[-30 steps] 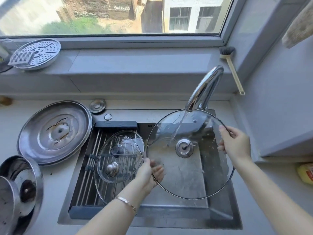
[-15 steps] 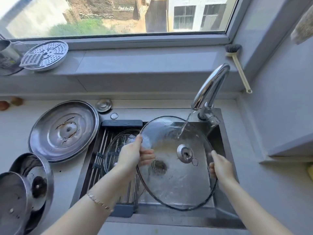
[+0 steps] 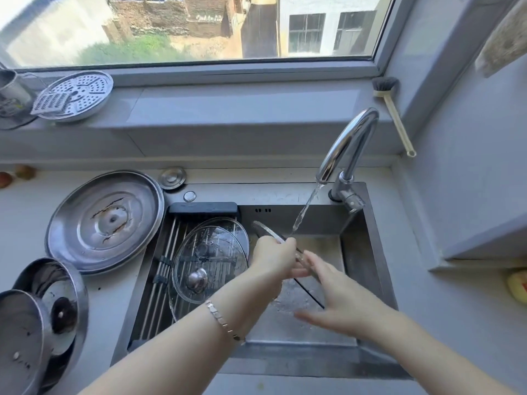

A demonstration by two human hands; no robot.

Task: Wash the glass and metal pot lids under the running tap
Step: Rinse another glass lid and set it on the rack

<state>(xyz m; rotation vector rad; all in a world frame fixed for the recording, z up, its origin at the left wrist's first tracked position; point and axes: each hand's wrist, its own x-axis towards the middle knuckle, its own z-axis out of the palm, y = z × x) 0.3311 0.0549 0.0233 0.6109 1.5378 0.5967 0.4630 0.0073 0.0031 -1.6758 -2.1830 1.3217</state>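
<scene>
Countertop at the lower left of the frame carries stacked metal lids (image 3: 42,309), not yet rinsed (my guess, from their marks). Centre frame, you have swung the big glass lid (image 3: 265,228) from face-up to edge-on, low inside the sink (image 3: 368,252). Your left hand (image 3: 273,255) curls round its upper rim. Your right hand (image 3: 339,297) has left the far rim and now lies flat, fingers straight, against the wet face, likely rubbing it. Left of them, smaller glass lids (image 3: 211,263) rest on the rack. Beyond, the tap (image 3: 348,143) runs; its stream (image 3: 305,212) lands close to the rim, so rinsing continues.
</scene>
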